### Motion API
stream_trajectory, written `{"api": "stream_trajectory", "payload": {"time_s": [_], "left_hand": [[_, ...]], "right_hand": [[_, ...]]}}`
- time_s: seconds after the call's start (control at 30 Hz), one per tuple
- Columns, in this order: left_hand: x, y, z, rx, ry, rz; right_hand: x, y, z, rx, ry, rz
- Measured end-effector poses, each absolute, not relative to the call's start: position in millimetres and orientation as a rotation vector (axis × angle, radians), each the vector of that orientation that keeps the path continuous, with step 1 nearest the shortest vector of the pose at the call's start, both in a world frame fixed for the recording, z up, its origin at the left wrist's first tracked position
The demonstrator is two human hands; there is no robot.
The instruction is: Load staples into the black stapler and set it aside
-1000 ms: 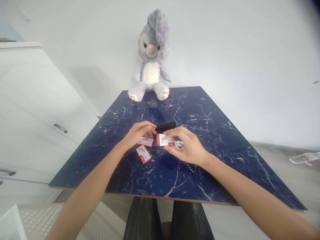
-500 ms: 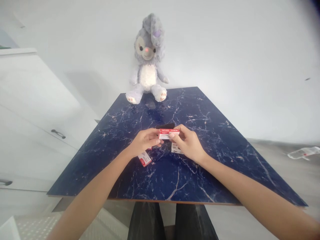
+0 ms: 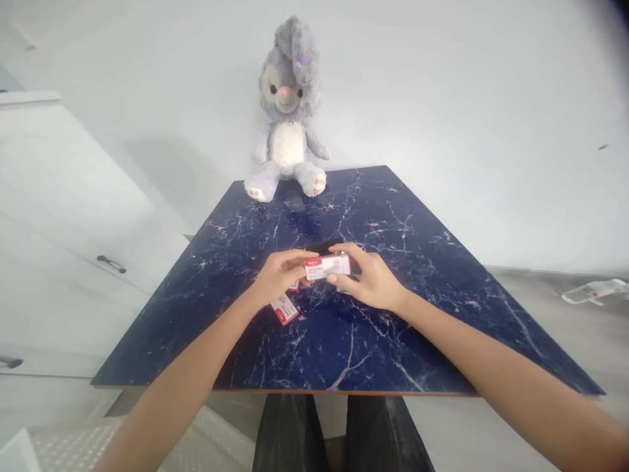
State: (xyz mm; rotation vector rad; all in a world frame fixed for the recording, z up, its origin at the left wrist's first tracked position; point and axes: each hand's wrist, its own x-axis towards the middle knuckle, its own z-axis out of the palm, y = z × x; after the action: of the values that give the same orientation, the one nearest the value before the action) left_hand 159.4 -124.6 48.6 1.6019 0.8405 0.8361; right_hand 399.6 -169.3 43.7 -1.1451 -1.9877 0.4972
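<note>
A small red-and-white carton [image 3: 328, 267] is held above the table, its broad printed face toward me. My left hand [image 3: 281, 275] grips its left end between thumb and fingers. At the right end, my right hand [image 3: 371, 278] pinches it, thumb below and index finger along the top. Under my left hand lies a second red-and-white carton [image 3: 285, 310], with a red-edged piece [image 3: 294, 286] partly hidden beside it. Behind the held carton is a flat black object [image 3: 324, 246], mostly covered. Something pale under my right hand is nearly hidden.
The blue marble-patterned table [image 3: 314, 354] has its front edge close to my legs. A grey plush toy [image 3: 289, 124] sits at the back against the wall. White cabinets [image 3: 73, 249] stand on the left, and a clear plastic item [image 3: 594, 292] lies low on the right.
Both hands have turned the carton, so its wide printed face now shows instead of its narrow red side. The view has shifted slightly.
</note>
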Motion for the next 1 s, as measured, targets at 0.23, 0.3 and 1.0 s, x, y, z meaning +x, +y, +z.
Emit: {"api": "stream_trajectory", "payload": {"time_s": [0.23,0.3,1.0], "left_hand": [[150.2,-113.9,53.5,1.358,0.855,1.048],[150.3,-113.0,54.3,1.322,0.858,1.060],[149.8,-115.0,57.7,1.328,0.822,0.984]], "right_hand": [[410.8,-160.9,42.8,-1.069,-2.050,0.281],[411.2,-160.6,43.1,-1.080,-2.047,0.252],[405.9,-164.3,46.2,-0.965,-2.066,0.123]]}}
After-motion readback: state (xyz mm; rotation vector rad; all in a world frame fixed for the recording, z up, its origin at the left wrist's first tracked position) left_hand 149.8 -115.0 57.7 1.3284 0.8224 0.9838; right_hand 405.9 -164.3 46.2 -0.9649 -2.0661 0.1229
